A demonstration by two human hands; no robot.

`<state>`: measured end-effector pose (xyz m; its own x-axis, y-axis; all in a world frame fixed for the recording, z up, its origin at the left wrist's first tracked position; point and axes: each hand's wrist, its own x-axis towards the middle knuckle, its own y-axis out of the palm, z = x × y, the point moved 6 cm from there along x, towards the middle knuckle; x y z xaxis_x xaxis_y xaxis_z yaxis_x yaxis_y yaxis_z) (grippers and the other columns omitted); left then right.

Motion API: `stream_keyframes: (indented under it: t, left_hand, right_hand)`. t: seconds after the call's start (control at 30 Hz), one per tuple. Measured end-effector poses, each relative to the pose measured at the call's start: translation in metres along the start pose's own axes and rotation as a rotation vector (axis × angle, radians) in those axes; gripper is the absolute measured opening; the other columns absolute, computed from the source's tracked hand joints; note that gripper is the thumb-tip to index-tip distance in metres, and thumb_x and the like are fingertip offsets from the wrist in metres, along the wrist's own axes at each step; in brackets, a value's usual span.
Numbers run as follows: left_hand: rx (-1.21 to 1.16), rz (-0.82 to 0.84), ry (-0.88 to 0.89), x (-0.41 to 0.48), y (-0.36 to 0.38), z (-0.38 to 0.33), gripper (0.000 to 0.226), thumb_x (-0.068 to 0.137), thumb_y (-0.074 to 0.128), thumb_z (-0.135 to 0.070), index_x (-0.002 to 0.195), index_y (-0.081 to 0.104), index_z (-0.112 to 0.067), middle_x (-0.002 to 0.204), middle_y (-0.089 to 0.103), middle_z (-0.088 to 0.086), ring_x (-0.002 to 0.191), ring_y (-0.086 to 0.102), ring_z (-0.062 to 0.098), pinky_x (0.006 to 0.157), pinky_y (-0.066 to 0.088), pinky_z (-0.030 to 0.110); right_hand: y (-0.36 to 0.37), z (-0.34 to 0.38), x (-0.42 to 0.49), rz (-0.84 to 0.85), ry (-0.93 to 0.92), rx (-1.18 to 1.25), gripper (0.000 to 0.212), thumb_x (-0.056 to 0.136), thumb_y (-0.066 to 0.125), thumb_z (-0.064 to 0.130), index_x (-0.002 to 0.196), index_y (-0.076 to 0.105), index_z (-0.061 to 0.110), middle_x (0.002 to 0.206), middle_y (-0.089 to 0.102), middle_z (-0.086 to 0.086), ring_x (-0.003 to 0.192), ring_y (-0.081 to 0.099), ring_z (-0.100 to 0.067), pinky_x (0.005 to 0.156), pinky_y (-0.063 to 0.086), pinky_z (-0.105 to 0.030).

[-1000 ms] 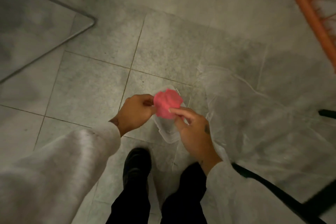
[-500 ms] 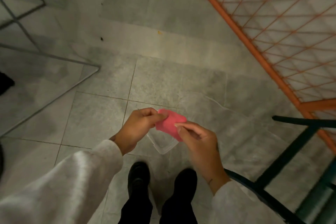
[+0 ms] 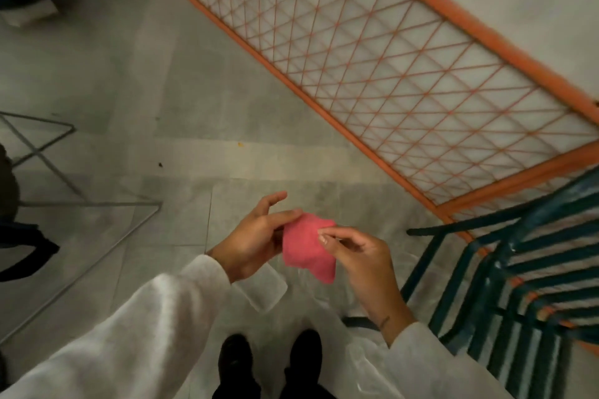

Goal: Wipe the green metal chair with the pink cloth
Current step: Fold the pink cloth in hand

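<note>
Right now both hands grip the cloth [image 3: 306,248] between them, held in the air above the floor [image 3: 129,81]. The left hand [image 3: 256,238] pinches its upper left edge with thumb and fingers, one finger lifted clear; the right hand [image 3: 363,256] pinches the right edge with thumb and forefinger. The cloth hangs partly opened, a corner drooping down toward the shoes [image 3: 269,356].

Under the hands a clear plastic container [image 3: 264,291] lies on the tiles, with a crumpled clear sheet beside it.

The chair [image 3: 518,272] stands to the right of the hands, near but apart from them, its dark green slats running roughly left to right across the seat, its frame reaching toward the right wrist. The right hand is the nearer one, so the wipe probably starts with a reach rightward, strokes following the slats.

Beyond it, an orange mesh frame [image 3: 372,52] leans against the far wall. Thin wire legs [image 3: 97,204] stand at left.
</note>
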<state>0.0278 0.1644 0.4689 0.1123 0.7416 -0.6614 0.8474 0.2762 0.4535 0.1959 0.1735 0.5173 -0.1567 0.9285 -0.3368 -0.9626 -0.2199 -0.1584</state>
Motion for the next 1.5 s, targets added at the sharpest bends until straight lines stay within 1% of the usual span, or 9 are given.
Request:
stream_keyframes:
  t: [0.13,0.27,0.43,0.53,0.63,0.8,1.0,1.23,1.5]
  left_hand:
    - [0.138,0.106,0.134,-0.026,0.051,-0.045,0.054,0.088,0.066,0.001,0.134,0.051,-0.022,0.083,0.071,0.005,0.082,0.066,0.017,0.072,0.056,0.028]
    - [0.299,0.159,0.274,-0.048,0.086,-0.075,0.052,0.085,0.066,0.008,0.128,0.058,-0.018,0.092,0.07,0.013,0.091,0.066,0.021,0.077,0.057,0.03]
    - [0.498,0.25,0.391,-0.076,0.13,-0.102,0.05,0.085,0.065,0.011,0.126,0.059,-0.018,0.092,0.074,0.013,0.085,0.069,0.016,0.077,0.057,0.025]
    - [0.624,0.298,0.451,-0.09,0.156,-0.116,0.048,0.085,0.069,0.005,0.125,0.06,-0.02,0.093,0.077,0.012,0.086,0.072,0.019,0.075,0.057,0.024]
    - [0.686,0.304,0.514,-0.104,0.182,-0.135,0.045,0.083,0.074,0.0,0.121,0.063,-0.02,0.087,0.077,0.008,0.083,0.074,0.018,0.072,0.057,0.023]
    - [0.838,0.337,0.678,-0.125,0.225,-0.164,0.043,0.076,0.081,-0.004,0.114,0.068,-0.017,0.084,0.073,0.024,0.075,0.07,0.04,0.071,0.061,0.046]
    - [1.128,0.33,0.882,-0.154,0.264,-0.185,0.05,0.069,0.087,-0.011,0.115,0.071,-0.022,0.091,0.074,-0.004,0.08,0.072,0.01,0.071,0.062,0.031]
    - [1.324,0.253,0.951,-0.16,0.278,-0.199,0.056,0.07,0.087,-0.011,0.122,0.068,-0.015,0.088,0.068,-0.008,0.071,0.06,-0.006,0.06,0.045,0.001]
    - [1.42,0.302,0.972,-0.157,0.297,-0.188,0.026,0.071,0.086,-0.013,0.095,0.077,-0.021,0.068,0.065,-0.014,0.058,0.057,-0.005,0.052,0.039,0.005]
  right_hand:
    - [-0.031,0.041,-0.02,-0.034,-0.025,0.058,0.008,0.085,0.074,0.001,0.086,0.07,0.008,0.085,0.074,0.001,0.084,0.069,-0.011,0.075,0.055,-0.022]
    - [-0.049,0.06,-0.031,-0.062,0.074,0.263,0.025,0.089,0.069,0.002,0.085,0.047,0.012,0.076,0.068,0.0,0.076,0.067,-0.016,0.071,0.056,-0.033]
    - [-0.069,0.088,-0.049,-0.131,0.114,0.348,0.036,0.089,0.073,0.022,0.12,0.055,0.022,0.094,0.077,-0.006,0.083,0.071,-0.017,0.076,0.053,-0.032]
    - [-0.087,0.12,-0.056,-0.19,0.021,0.365,0.036,0.088,0.073,0.009,0.121,0.06,0.019,0.096,0.077,-0.005,0.086,0.073,-0.012,0.071,0.054,-0.02]
    - [-0.106,0.149,-0.062,-0.211,-0.043,0.36,0.032,0.086,0.071,0.0,0.115,0.065,0.014,0.097,0.078,-0.007,0.09,0.074,-0.017,0.078,0.058,-0.027]
    - [-0.138,0.197,-0.07,-0.189,-0.11,0.149,0.041,0.081,0.074,-0.008,0.115,0.068,0.014,0.104,0.076,-0.01,0.096,0.073,-0.022,0.086,0.06,-0.033]
    - [-0.164,0.24,-0.081,-0.225,-0.201,-0.058,0.049,0.078,0.075,-0.011,0.12,0.068,0.014,0.1,0.073,-0.003,0.087,0.072,-0.012,0.082,0.06,-0.028]
    - [-0.169,0.255,-0.088,-0.361,-0.287,-0.344,0.042,0.078,0.082,0.004,0.115,0.07,0.022,0.094,0.072,0.005,0.086,0.072,-0.011,0.081,0.059,-0.023]
    - [-0.18,0.248,-0.106,-0.413,-0.281,-0.442,0.018,0.08,0.082,0.008,0.092,0.072,0.017,0.082,0.074,-0.002,0.078,0.071,-0.016,0.075,0.059,-0.03]
